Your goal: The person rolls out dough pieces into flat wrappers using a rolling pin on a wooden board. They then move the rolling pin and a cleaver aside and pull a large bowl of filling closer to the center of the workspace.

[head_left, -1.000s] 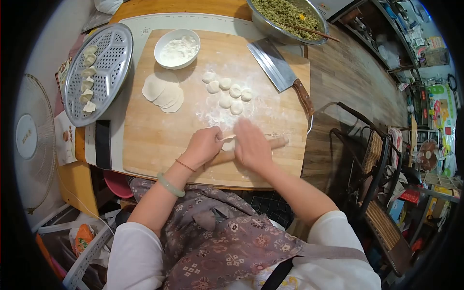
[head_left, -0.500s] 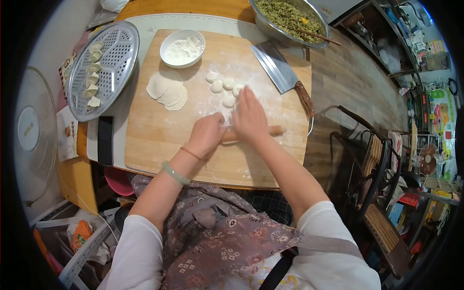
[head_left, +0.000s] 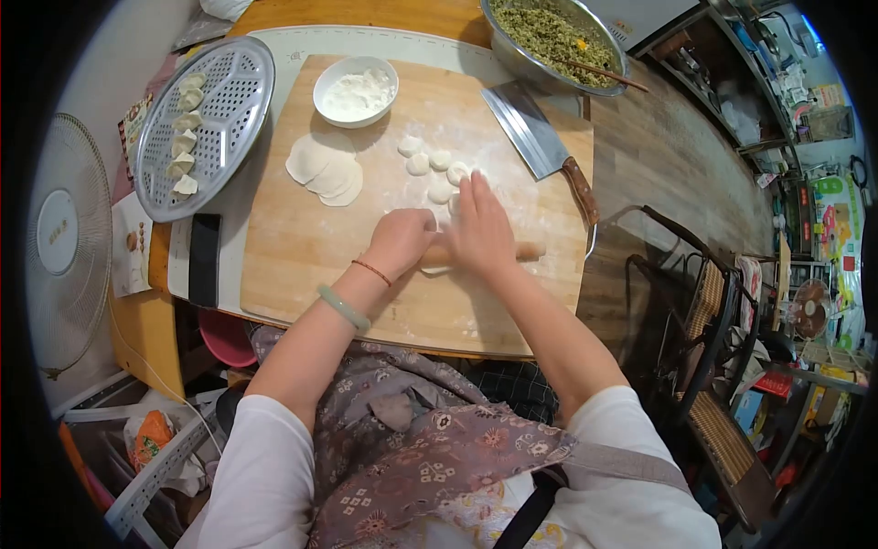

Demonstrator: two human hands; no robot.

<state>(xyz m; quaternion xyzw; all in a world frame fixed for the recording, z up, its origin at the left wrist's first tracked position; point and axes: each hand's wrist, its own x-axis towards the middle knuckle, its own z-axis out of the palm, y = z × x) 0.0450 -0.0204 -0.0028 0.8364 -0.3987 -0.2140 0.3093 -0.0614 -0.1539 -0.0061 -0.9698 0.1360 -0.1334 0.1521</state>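
On the wooden board (head_left: 302, 274), my right hand (head_left: 483, 227) lies with fingers stretched out over a wooden rolling pin (head_left: 529, 251). Beside it my left hand (head_left: 402, 242) is closed at the edge of a dough piece (head_left: 437, 270), mostly hidden under the pin and hands. Several small dough rounds (head_left: 418, 164) sit just beyond my fingers. Farther left are overlapping rolled wrappers (head_left: 327, 172), below a white bowl of flour (head_left: 357, 91).
A cleaver (head_left: 540, 142) lies at the board's right side. Behind it stands a metal bowl of chopped filling (head_left: 553, 41) with chopsticks. At left are a perforated tray (head_left: 219, 110) with several dumplings, a phone (head_left: 205, 260) and a fan (head_left: 59, 233). A chair (head_left: 704, 311) stands right.
The whole view has shifted slightly, moving the board and items a little to the right. Both hands remain at the rolling pin, close together.
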